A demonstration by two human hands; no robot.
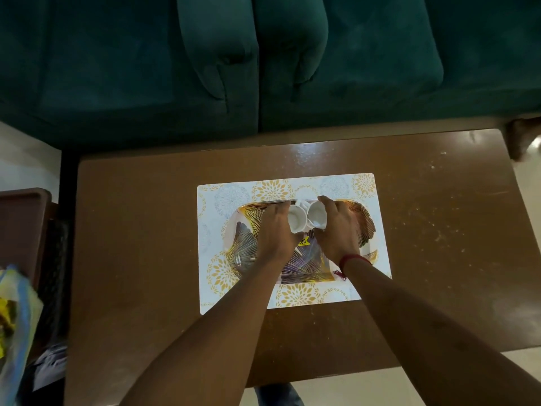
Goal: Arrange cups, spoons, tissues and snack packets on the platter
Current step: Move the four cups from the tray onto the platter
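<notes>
A patterned platter (364, 227) with gold leaf lines lies on a white floral placemat (363, 186) in the middle of the brown table. Two white cups stand side by side near its far edge. My left hand (275, 227) grips the left cup (297, 219). My right hand (336, 227) grips the right cup (317, 215), which tilts a little. A yellow price sticker (303, 241) shows on the platter between my wrists. No spoons, tissues or snack packets are clearly visible on the platter.
The brown wooden table (146, 244) stands in front of a dark green sofa (263, 68). A dark brown tray or stand (20, 230) sits at the left. A blue and yellow bag (14, 317) shows at the lower left edge.
</notes>
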